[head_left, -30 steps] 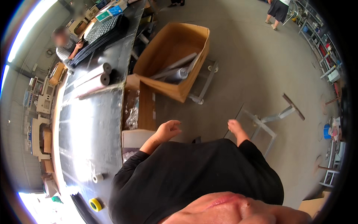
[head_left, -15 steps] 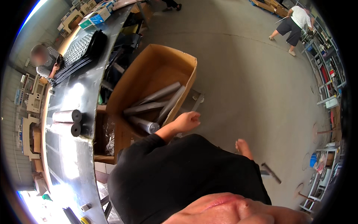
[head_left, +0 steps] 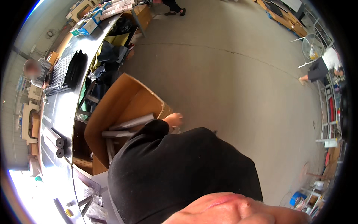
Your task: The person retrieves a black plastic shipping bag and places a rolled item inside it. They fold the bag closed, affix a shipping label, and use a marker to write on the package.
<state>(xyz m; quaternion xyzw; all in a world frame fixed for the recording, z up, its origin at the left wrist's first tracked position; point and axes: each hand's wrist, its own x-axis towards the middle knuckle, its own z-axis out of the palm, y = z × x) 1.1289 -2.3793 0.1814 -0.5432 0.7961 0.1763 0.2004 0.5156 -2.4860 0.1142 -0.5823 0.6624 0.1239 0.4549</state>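
Note:
A large open cardboard box (head_left: 112,108) stands on the floor beside a long metal table (head_left: 61,112). Several grey rolls (head_left: 131,122) lie inside the box. My left hand (head_left: 173,120), at the end of a black sleeve, is at the box's near right corner, by the rim. It is small and blurred, so I cannot tell whether it grips the cardboard. My own dark-clothed torso fills the lower middle of the view and hides my right hand.
Two dark rolls (head_left: 55,141) and a stack of black trays (head_left: 67,69) lie on the table. A person (head_left: 35,72) sits beyond it at the left. Another person (head_left: 323,68) bends by shelving at the right, near a fan (head_left: 311,46). Grey concrete floor (head_left: 231,86) spreads ahead.
The view has swung toward the open floor and the box now sits further left. My left hand has reached past the box's corner. My right hand has dropped out of sight behind my body.

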